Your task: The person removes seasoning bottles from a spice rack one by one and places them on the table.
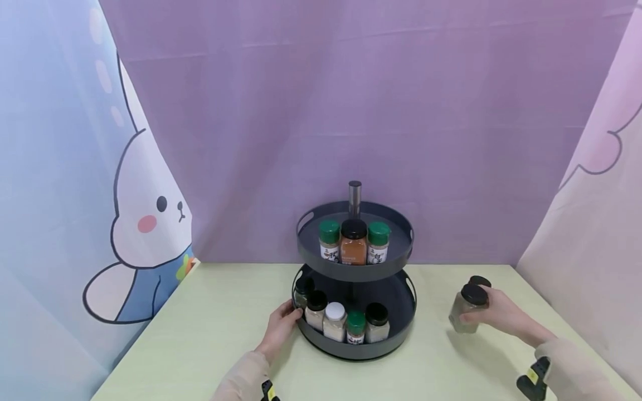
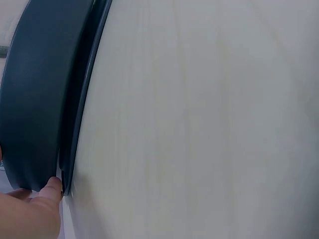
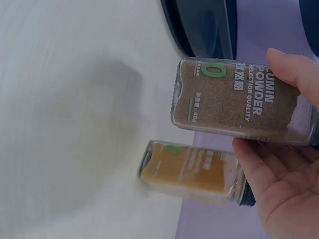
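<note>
A dark grey two-tier turntable rack stands on the table, its lower tray holding several spice jars. At that tray's left side, my left hand grips the rim; the left wrist view shows thumb and fingers at the dark tray wall. To the right of the rack, my right hand holds a clear cumin powder jar with a black lid, tilted above the table, thumb on one side and fingers on the other. Just behind it is a second black-lidded jar with orange-yellow powder, partly hidden in the head view.
On the upper tray are two green-lidded bottles and a black-lidded jar of orange powder. A metal post rises through the trays. The pale table is backed by a purple curtain, with printed cloths at both sides.
</note>
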A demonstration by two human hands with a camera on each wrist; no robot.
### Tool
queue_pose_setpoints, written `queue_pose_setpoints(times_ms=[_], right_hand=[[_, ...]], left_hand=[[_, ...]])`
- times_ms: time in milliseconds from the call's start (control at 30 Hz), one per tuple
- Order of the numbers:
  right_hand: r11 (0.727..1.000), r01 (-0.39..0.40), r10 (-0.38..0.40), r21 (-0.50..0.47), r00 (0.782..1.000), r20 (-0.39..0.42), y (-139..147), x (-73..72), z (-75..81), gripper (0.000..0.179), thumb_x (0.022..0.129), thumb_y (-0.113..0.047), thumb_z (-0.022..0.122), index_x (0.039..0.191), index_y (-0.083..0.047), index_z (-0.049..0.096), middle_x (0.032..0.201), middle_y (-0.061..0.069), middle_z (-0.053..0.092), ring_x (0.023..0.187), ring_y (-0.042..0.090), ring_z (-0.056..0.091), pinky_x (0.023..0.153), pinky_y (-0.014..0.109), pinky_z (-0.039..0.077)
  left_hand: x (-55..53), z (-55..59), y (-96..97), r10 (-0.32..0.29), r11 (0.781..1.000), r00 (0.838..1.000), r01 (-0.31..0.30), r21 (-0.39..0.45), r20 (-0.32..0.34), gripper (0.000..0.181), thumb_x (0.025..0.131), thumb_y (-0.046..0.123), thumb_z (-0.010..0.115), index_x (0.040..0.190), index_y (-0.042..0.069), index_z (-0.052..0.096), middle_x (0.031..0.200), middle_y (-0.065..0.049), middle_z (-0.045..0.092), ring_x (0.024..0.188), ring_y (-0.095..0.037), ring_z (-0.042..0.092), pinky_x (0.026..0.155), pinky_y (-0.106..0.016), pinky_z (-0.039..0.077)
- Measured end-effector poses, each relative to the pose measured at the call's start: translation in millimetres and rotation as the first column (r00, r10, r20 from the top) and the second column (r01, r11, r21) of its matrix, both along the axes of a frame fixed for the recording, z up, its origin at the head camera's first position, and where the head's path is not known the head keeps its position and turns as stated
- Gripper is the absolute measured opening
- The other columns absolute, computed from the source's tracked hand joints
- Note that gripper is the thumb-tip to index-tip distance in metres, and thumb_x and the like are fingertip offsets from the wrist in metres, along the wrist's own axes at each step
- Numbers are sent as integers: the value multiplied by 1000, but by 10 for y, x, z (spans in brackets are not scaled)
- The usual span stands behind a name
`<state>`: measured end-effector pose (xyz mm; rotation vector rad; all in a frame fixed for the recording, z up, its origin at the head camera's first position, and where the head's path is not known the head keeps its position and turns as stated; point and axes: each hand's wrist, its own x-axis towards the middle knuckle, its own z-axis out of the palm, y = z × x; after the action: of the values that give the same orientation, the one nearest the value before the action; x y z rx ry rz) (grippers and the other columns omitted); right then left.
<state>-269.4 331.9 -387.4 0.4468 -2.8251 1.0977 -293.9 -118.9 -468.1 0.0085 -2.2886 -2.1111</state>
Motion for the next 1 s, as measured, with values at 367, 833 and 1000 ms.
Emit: queue_pose_setpoints(times_ms=[367, 833, 1000], right_hand=[[998, 53, -54, 41, 998, 20, 137, 46, -90, 66, 70, -18, 76, 120, 16, 47, 104, 26, 62, 91, 28, 61, 75, 46, 52], [996, 74, -78, 42, 994, 83, 307, 43, -200, 62, 73, -22, 75, 117, 14, 49, 103, 23, 64, 89, 24, 61, 75, 47, 51], [994, 90, -94, 61, 994, 58, 349, 54, -242, 61, 72, -23, 76, 115, 13, 51, 100, 19, 66, 82, 6, 58, 73, 40, 52]], left_hand=[[8, -16, -11, 3, 1000, 1000, -3, -16, -17, 52, 92, 13, 47, 134, -14, 33, 134, -31, 41, 118, -32, 49, 98, -43, 43], [3, -12, -15, -6, 1000, 1000, 5, -15, -19, 53, 93, 15, 46, 135, -13, 31, 134, -31, 41, 119, -33, 48, 99, -44, 43], [-2, -28, -16, -7, 1000, 1000, 7, -11, -23, 53, 92, 15, 47, 134, -14, 32, 134, -31, 40, 119, -32, 47, 99, -43, 43]])
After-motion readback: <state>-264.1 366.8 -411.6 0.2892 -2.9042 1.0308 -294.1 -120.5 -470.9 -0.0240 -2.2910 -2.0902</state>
